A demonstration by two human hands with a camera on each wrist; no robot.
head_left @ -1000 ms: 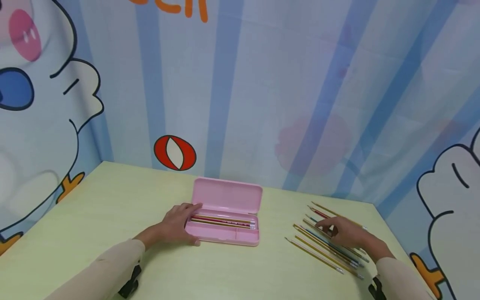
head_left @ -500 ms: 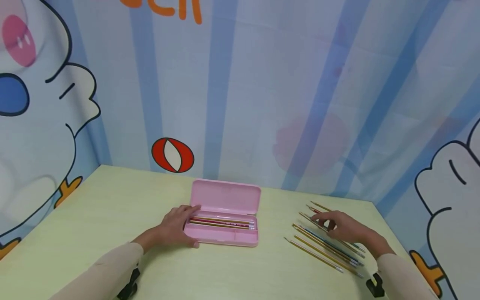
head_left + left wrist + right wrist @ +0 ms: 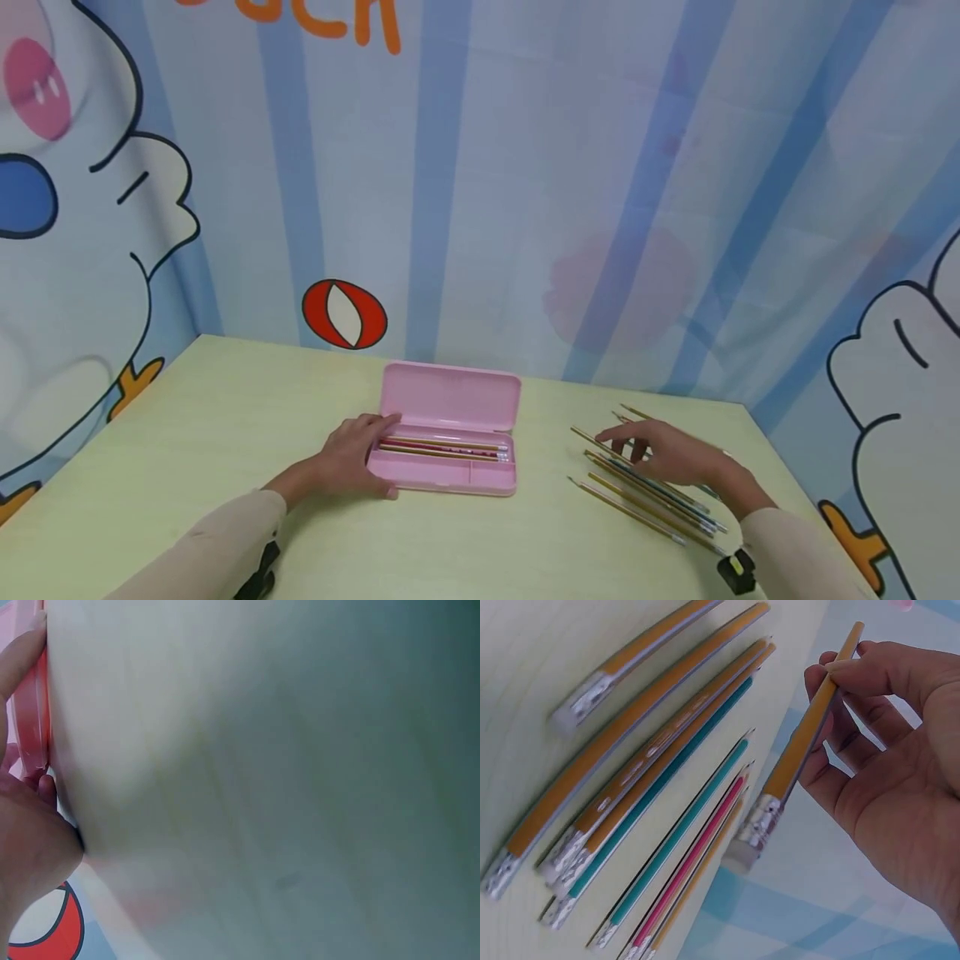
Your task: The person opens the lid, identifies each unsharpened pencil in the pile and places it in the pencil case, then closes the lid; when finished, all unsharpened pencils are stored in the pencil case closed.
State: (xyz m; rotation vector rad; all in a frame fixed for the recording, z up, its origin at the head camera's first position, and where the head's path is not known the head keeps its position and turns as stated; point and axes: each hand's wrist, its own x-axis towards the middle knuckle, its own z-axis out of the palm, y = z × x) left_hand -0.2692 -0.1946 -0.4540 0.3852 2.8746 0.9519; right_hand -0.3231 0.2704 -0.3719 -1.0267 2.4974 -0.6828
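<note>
On the tabletop (image 3: pixel 262 404), a pencil case (image 3: pixel 427 476) sits near the far edge, pencils (image 3: pixel 450 450) in its rear half, left hand (image 3: pixel 347 461) at its left end; loose pencils (image 3: pixel 670 502) lie toward the right edge, under the right hand (image 3: pixel 663 452)

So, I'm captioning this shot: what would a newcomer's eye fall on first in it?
Probably the open pink pencil case near the middle of the pale table, its left end held by the left hand. Next, at the table's right, the right hand pinching a yellow pencil over loose pencils. Behind, a red-and-white oval on the striped backdrop.
</note>
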